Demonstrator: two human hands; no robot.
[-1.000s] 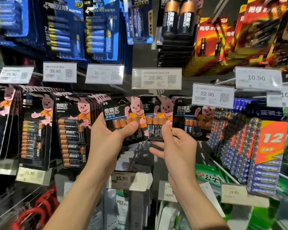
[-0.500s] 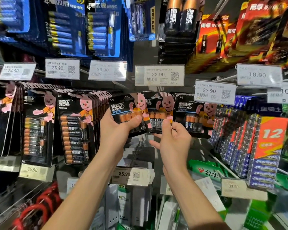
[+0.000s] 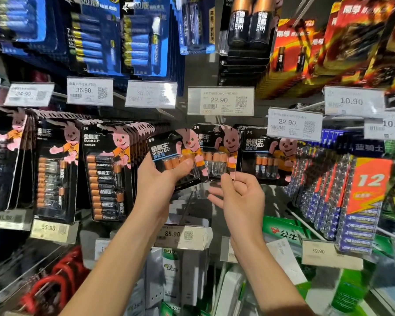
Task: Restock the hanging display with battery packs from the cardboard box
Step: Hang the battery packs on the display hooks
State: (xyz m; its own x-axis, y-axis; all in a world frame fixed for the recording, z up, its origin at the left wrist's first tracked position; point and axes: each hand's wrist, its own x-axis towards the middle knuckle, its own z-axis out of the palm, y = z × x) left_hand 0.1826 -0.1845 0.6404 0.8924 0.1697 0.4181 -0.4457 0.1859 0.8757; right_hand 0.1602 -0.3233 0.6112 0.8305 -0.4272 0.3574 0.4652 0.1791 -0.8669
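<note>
Left hand [image 3: 157, 181] grips a tilted battery pack [image 3: 169, 149], thumb across its blister, while the right hand [image 3: 241, 198], fingers curled, pinches the lower edge of the hung pack [image 3: 217, 153] just behind; with the peg hidden behind the price tag [image 3: 220, 101], the card's hole may miss it and the pack may drop.

Price tags hang in rows: a 36.90 tag [image 3: 90, 91] upper left, a 22.90 tag [image 3: 220, 101] at centre, a 10.90 tag [image 3: 352, 101] upper right, an 85.90 tag [image 3: 180, 236] lower centre and a 39.90 tag [image 3: 319, 252] lower right. Red cables [image 3: 53, 286] coil at bottom left. A green box [image 3: 283, 233] sits just left of the 39.90 tag.
</note>
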